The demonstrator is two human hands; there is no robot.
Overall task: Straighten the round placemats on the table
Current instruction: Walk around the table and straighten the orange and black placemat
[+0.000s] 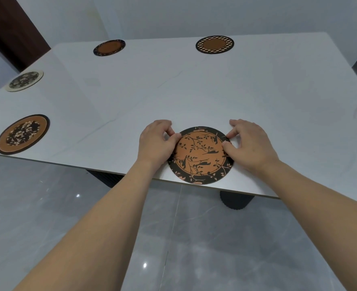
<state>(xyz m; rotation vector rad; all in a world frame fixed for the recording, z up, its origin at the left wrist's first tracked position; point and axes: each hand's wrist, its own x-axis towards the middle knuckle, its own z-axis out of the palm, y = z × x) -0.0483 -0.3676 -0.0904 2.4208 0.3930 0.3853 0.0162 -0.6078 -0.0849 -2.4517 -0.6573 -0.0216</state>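
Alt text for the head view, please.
Both hands, left hand and right hand, grip the round orange bird-and-branch placemat at the near edge of the white marble-look table. Four other round placemats lie farther away.

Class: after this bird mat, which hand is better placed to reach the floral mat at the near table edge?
Left. The left hand is on the bird mat's left side, nearer the floral mat.

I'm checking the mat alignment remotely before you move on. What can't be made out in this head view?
- Bird placemat: side rims are covered by the left hand and right hand, so the grip is unclear.
- Its near rim meets the table edge; any overhang cannot be judged.
- Far left placemat: border pattern too small to read.
- Table's right end: cut off by the frame edge.
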